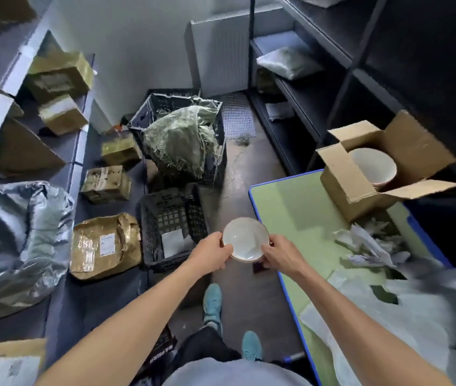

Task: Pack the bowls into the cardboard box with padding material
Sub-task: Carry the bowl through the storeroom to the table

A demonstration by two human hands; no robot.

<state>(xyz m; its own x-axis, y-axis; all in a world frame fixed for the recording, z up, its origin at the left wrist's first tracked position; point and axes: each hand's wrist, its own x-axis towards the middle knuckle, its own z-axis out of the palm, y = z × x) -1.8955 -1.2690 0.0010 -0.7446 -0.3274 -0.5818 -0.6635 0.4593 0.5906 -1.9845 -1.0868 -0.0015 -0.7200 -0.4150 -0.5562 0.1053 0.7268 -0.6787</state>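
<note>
Narrow storage aisle, dark floor [238, 174] running away from you between a low ledge of parcels [104, 243] on the left and a green table [290, 207] with a blue edge on the right; dark shelving [332, 93] stands behind the table. Open room is just that floor strip ahead of your teal shoes [212, 302]. You hold a white bowl [244, 240] over the floor, just left of the table's blue edge and beside the near black crate [174, 218]. Your left hand [212, 253] grips its left rim, fingers curled under and thumb on top; your right hand [279, 256] pinches the right rim the same way. The bowl is round, mouth up toward you, roughly level. The cardboard box [343, 185] sits at the table's far right end, flaps splayed open and mouth up, with a second bowl [371, 165] upright inside it. Crumpled paper padding [365, 243] lies on the table just in front of the box, and clear plastic sheeting [416, 302] covers the near right part. The stretch of green between held bowl and box is bare. A farther crate [212, 162] holds a green woven sack [182, 140] and blocks the aisle's left side. A grey bag [12, 232] slumps at far left.
</note>
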